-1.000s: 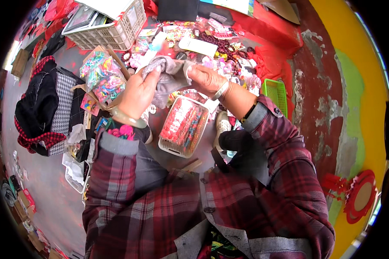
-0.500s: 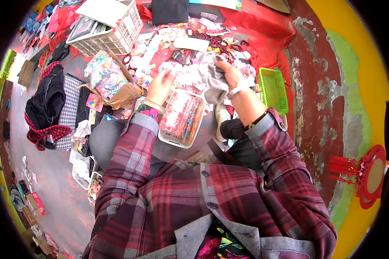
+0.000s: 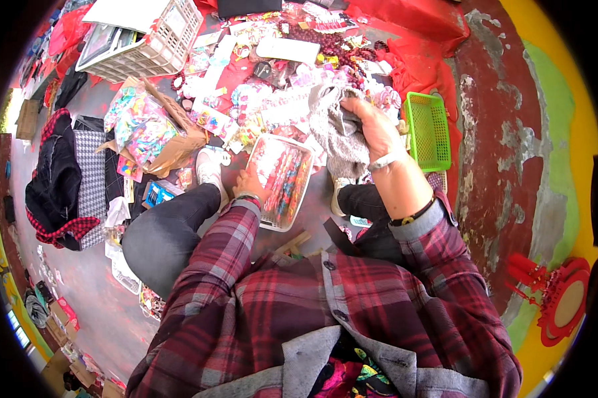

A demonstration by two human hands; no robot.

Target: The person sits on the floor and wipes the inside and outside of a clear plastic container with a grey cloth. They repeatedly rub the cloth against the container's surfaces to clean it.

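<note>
My right hand (image 3: 376, 129) is closed round a crumpled grey-and-white cloth (image 3: 337, 123), which hangs down beside the right edge of a white plastic basket (image 3: 282, 227). Inside that basket lie small red and multicoloured packets (image 3: 287, 179) in rows. At the basket's left rim my left hand (image 3: 251, 183) is closed, its fingers curled over the edge and partly hidden. Beyond the basket spreads a heap of small goods (image 3: 272, 106), pink and white pieces among them. A white flat box (image 3: 288, 50) lies on the heap's far part.
A bright green basket (image 3: 428, 131) stands to the right, near the peeling wall (image 3: 484, 146). On the left sit an open cardboard box of colourful packets (image 3: 173, 149) and a dark jacket (image 3: 57, 172). A large white crate (image 3: 139, 60) is at the far left. My shoes (image 3: 209, 169) flank the basket.
My left hand has come down and nearer, from the heap to the basket's left rim. My right hand still holds the cloth, which now hangs lower and more spread out.
</note>
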